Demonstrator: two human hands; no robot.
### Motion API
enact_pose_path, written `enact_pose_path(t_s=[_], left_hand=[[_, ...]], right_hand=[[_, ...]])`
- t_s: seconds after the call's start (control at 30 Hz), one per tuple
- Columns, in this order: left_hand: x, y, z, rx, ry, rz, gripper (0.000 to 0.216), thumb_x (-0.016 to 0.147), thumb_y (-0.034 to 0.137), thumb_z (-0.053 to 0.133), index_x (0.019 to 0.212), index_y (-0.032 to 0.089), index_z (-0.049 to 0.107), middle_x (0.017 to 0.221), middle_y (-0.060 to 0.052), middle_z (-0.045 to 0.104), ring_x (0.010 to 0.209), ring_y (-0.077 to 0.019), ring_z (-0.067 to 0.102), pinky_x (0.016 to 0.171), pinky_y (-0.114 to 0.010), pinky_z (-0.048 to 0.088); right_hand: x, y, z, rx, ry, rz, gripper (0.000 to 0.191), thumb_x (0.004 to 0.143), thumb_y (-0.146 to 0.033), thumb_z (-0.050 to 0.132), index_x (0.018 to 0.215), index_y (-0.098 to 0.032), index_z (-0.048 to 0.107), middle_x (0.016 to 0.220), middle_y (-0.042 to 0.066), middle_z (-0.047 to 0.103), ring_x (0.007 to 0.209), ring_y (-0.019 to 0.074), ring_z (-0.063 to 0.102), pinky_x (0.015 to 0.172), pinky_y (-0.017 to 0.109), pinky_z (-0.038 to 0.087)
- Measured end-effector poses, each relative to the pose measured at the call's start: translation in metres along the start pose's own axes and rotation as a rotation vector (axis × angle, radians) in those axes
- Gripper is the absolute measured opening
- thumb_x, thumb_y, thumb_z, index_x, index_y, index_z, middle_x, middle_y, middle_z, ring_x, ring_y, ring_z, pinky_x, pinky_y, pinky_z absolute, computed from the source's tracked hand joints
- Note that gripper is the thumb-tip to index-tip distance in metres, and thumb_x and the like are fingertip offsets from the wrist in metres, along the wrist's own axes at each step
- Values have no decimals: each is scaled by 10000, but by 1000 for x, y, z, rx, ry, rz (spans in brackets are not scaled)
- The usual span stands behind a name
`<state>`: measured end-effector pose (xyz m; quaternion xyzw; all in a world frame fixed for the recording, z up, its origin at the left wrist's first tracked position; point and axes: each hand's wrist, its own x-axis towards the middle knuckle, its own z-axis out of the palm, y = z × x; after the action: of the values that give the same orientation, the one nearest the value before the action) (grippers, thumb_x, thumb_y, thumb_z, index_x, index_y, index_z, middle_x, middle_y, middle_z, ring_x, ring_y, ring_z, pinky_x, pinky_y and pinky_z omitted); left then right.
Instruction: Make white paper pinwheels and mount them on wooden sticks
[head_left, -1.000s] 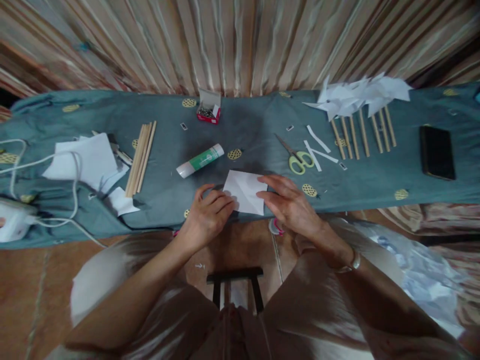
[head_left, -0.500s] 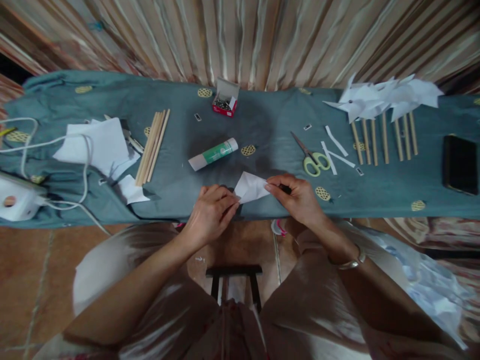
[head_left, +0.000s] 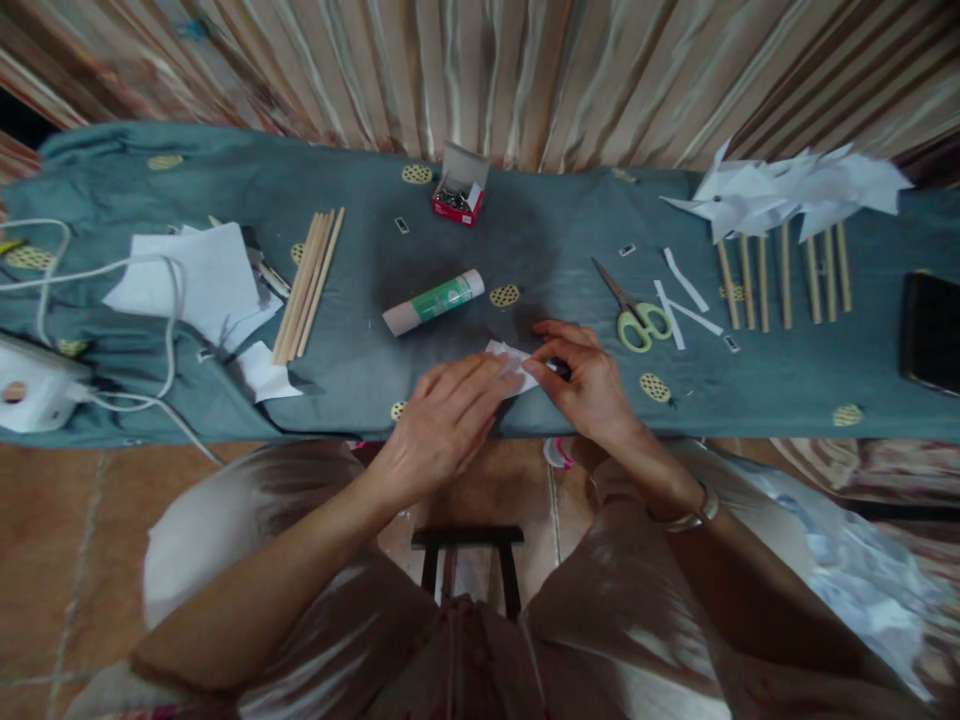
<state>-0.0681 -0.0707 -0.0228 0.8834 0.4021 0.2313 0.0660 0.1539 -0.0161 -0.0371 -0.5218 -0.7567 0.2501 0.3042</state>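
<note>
A small folded white paper (head_left: 516, 364) lies near the front edge of the teal-covered table (head_left: 750, 385). My left hand (head_left: 450, 420) rests flat on the paper's left part, fingers stretched out over it. My right hand (head_left: 581, 380) pinches the paper's right end between thumb and fingers. Most of the paper is hidden under both hands. A glue stick (head_left: 433, 302) lies just behind the hands, and green-handled scissors (head_left: 634, 315) lie to the right.
A red box of pins (head_left: 457, 200) sits at the back. Wooden sticks (head_left: 307, 285), white sheets (head_left: 199, 280) and a white device with cable (head_left: 30, 390) lie left. Paper pinwheels (head_left: 787, 190) on sticks, paper strips (head_left: 686, 300) and a dark phone (head_left: 932, 335) lie right.
The paper went from a flat sheet to a raised fold, and now it is pressed down small. My left hand has opened and slid onto it; my right hand keeps its pinch.
</note>
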Motion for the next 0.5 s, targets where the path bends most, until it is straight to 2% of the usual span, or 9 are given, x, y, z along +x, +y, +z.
enact_pose_path(t_s=[0.07, 0.17, 0.37, 0.5], left_hand=[[-2, 7, 7, 28, -65, 78, 469, 1005, 167, 409, 1472, 131, 410, 1483, -156, 543, 1444, -248, 420, 1142, -442, 373], [-4, 13, 17, 54, -146, 84, 505, 999, 176, 426, 1492, 85, 368, 1543, -167, 471, 1493, -246, 349, 1199, -447, 325], [-8, 10, 24, 93, -171, 74, 553, 981, 240, 511, 1476, 33, 378, 1564, -201, 425, 1479, -292, 372, 1206, -485, 330], [-7, 9, 23, 79, -199, 50, 601, 975, 293, 540, 1491, 43, 356, 1575, -201, 407, 1486, -296, 358, 1211, -503, 322]], right_hand=[[0, 0, 1, -10, 1, -2, 124, 896, -294, 630, 812, -232, 696, 1217, 92, 701, 1148, 284, 616, 1037, 503, 467], [1, 0, 2, -26, 15, -7, 136, 903, -311, 625, 804, -239, 685, 1210, 88, 704, 1144, 283, 619, 1028, 499, 477], [3, -2, 6, -28, 37, 0, 123, 894, -296, 646, 791, -233, 670, 1210, 93, 706, 1142, 283, 617, 1010, 488, 488], [4, -2, 6, -20, 34, 19, 120, 891, -283, 645, 786, -230, 669, 1218, 94, 699, 1155, 289, 610, 1023, 498, 474]])
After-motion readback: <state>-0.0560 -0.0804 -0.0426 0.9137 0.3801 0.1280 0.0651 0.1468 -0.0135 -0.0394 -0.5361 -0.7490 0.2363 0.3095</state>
